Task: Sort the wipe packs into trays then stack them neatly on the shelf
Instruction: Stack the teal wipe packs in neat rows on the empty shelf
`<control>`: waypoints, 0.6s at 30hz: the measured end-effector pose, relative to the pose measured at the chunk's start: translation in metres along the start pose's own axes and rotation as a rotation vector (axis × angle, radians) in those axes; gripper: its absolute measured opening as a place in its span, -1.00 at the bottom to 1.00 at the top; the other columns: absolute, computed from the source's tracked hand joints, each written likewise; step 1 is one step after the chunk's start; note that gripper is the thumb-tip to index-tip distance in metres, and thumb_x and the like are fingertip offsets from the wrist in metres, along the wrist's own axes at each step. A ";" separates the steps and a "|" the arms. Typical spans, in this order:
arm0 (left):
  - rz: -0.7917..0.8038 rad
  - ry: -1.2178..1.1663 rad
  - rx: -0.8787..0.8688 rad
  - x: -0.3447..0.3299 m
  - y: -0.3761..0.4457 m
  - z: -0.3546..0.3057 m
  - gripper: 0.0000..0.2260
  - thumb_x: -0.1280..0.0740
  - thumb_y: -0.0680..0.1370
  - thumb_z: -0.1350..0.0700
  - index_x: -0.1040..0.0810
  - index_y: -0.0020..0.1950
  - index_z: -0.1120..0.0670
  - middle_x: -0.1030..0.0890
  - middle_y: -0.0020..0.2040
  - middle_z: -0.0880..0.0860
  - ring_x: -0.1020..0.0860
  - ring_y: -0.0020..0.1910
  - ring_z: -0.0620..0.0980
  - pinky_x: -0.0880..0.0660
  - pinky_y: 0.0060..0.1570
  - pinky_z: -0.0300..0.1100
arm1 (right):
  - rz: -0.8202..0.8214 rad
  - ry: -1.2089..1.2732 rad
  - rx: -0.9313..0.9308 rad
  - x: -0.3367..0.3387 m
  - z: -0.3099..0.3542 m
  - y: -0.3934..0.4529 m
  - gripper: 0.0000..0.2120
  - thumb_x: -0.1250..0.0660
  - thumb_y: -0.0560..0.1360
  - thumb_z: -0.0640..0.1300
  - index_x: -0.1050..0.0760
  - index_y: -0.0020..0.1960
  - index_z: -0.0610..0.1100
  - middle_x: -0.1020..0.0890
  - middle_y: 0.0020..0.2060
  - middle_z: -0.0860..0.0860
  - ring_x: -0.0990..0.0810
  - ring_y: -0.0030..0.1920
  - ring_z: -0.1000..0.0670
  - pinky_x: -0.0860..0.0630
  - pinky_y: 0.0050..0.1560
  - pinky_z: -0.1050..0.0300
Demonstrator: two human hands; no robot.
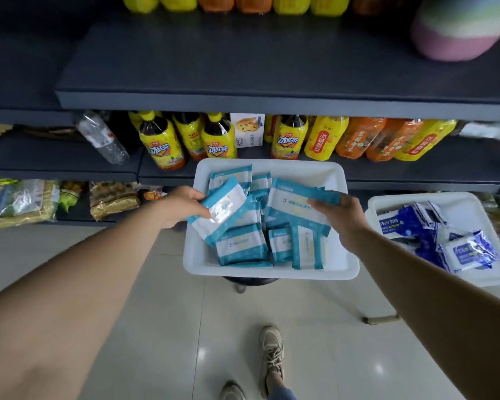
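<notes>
A white tray [272,271] rests on a dark stool in front of me and holds several teal-and-white wipe packs [241,246]. My left hand [182,206] grips one teal wipe pack [221,209] by its left end, tilted over the tray's left side. Over the tray's right side, my right hand [339,213] pinches another, larger teal pack [289,206] at its upper right corner. A second white tray [497,272] to the right holds several dark blue wipe packs [465,249].
A dark shelf board [243,70] stretches above the trays, with a pastel striped object [462,27] at its right. Yellow and orange drink bottles [223,140] fill the shelf below. Snack bags [23,200] sit low on the left. My shoes [272,356] stand on the tiled floor.
</notes>
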State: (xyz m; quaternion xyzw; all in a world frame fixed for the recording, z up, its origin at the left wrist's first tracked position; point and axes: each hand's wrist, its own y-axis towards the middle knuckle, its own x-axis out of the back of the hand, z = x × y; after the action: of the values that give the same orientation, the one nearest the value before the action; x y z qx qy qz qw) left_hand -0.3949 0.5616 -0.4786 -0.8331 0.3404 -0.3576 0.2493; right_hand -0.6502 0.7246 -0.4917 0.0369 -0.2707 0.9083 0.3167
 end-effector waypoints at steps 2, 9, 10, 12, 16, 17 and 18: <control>-0.043 -0.052 -0.052 0.017 -0.028 -0.018 -0.82 -0.42 0.43 0.35 -0.60 0.00 0.21 -0.61 -0.19 0.06 -0.54 -0.23 -0.03 -0.46 -0.36 -0.31 | 0.006 0.043 0.042 0.002 0.029 -0.016 -0.83 -0.46 0.43 -0.23 -0.58 -0.01 -0.23 -0.65 -0.22 -0.01 -0.61 -0.30 0.08 -0.54 -0.34 0.28; -0.179 -0.247 -0.253 0.077 -0.119 -0.094 -0.63 -0.39 0.45 0.37 -0.51 0.26 0.25 -0.64 -0.14 0.01 -0.60 -0.23 -0.12 -0.53 -0.24 -0.32 | -0.057 0.024 0.272 0.017 0.150 -0.088 -0.62 -0.54 0.32 0.06 -0.51 -0.05 -0.15 -0.66 0.00 -0.14 -0.65 -0.01 -0.13 -0.59 0.06 -0.15; -0.189 -0.269 -0.295 0.085 -0.134 -0.108 -0.63 -0.38 0.45 0.38 -0.51 0.25 0.24 -0.65 -0.22 -0.03 -0.60 -0.30 -0.16 -0.53 -0.29 -0.36 | -0.065 0.023 0.317 0.021 0.167 -0.100 -0.71 -0.51 0.38 0.00 -0.53 -0.05 -0.15 -0.67 -0.02 -0.12 -0.65 -0.03 -0.09 -0.59 0.04 -0.10; -0.219 -0.296 -0.359 0.101 -0.164 -0.137 -0.62 -0.38 0.45 0.39 -0.51 0.25 0.23 -0.65 -0.16 0.01 -0.60 -0.25 -0.13 -0.54 -0.21 -0.32 | -0.050 0.070 0.396 0.027 0.201 -0.121 -0.79 -0.47 0.44 -0.10 -0.57 -0.01 -0.18 -0.68 -0.03 -0.10 -0.67 -0.02 -0.08 -0.58 0.06 -0.09; -0.277 -0.300 -0.475 0.137 -0.210 -0.189 -0.54 -0.44 0.42 0.35 -0.46 0.30 0.25 -0.58 0.15 0.10 -0.58 0.02 -0.01 -0.51 0.14 -0.10 | -0.047 0.115 0.506 0.040 0.267 -0.151 -0.93 -0.42 0.49 -0.15 -0.53 -0.12 -0.06 -0.68 -0.08 -0.03 -0.67 -0.08 -0.02 -0.62 0.01 0.02; -0.291 -0.294 -0.501 0.147 -0.219 -0.201 -0.54 -0.46 0.40 0.33 -0.48 0.29 0.24 -0.57 0.18 0.09 -0.57 0.09 0.00 -0.50 0.17 -0.09 | -0.044 0.149 0.526 0.043 0.283 -0.154 -0.94 -0.41 0.49 -0.18 -0.53 -0.09 -0.08 -0.68 -0.04 -0.06 -0.67 -0.08 -0.02 -0.61 0.01 0.03; -0.300 -0.287 -0.530 0.156 -0.228 -0.214 -0.55 -0.47 0.40 0.32 -0.50 0.28 0.22 -0.58 0.19 0.08 -0.57 0.10 -0.01 -0.50 0.16 -0.10 | -0.034 0.186 0.550 0.045 0.299 -0.156 -0.93 -0.41 0.49 -0.20 -0.54 -0.04 -0.13 -0.67 0.00 -0.09 -0.67 -0.05 -0.04 -0.61 0.03 0.02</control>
State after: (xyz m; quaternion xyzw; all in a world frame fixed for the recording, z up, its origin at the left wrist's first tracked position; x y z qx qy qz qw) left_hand -0.3900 0.5555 -0.1295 -0.9516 0.2565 -0.1685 0.0141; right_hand -0.6247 0.6979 -0.1538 0.0422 0.0165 0.9417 0.3333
